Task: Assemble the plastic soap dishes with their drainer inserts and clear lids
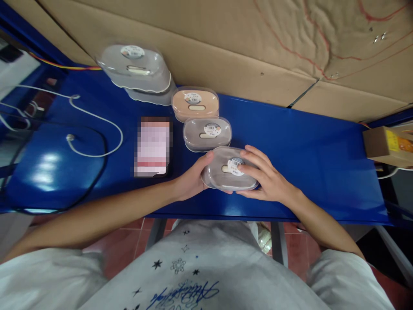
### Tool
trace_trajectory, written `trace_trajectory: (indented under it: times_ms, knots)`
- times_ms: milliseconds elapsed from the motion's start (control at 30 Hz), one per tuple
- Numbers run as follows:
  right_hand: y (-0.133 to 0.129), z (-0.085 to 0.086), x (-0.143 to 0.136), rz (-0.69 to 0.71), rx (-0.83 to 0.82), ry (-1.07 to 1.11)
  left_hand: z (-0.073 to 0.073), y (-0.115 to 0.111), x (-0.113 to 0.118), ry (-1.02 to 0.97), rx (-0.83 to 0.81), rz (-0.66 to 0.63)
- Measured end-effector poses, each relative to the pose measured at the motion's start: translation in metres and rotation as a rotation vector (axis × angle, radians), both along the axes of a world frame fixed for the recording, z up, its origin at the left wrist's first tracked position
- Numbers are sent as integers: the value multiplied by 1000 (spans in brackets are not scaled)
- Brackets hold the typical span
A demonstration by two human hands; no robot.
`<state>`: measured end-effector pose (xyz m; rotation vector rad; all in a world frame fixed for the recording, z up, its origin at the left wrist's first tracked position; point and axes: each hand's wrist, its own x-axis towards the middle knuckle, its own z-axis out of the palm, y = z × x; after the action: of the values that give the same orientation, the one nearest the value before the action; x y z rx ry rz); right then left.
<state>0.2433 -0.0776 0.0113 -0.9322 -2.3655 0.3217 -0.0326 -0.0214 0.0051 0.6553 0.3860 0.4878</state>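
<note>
A blue-topped table [309,168] stretches across the view in front of the person, and tan cardboard sheets [200,51] rise along its far edge. Toward the back left, against the cardboard, stand two large oval plastic containers [145,79], one stacked on the other, the upper with a clear lid. At the far right edge of the view is a small cardboard box [376,148] with a yellow patch. Near the front edge of the table, both hands are clamped on a grey oval container [217,178] with a clear lid: the left hand [192,178] grips its left end, thumb at the rim, while the right hand [269,176] spreads its fingers over the right end. Just beyond it lies a second grey container [192,133], and behind that a peach container [209,103]; both have clear lids too. A phone [153,148], its screen pixelated, lies left of these, and farther left a thin white cable [93,156] curls. Smallest is the round barcode label [235,163] atop the held container, partly under the right fingers.
</note>
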Motion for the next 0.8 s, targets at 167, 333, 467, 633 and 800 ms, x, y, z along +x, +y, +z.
trace_trajectory:
  times_ms: [167,333,467,633,800]
  knots:
    - [-1,0,0,-49,-37,19,-3,2,1,33,-3,64]
    - [1,2,3,-89,-122,64,-4,3,-1,50,-16,86]
    - [7,0,6,-92,-226,144,-4,3,0,32,-35,67]
    - [9,-3,9,-121,-281,172,-6,3,1,24,-89,59]
    - [19,-9,33,-256,-238,249,-4,6,-2,-43,-118,-48]
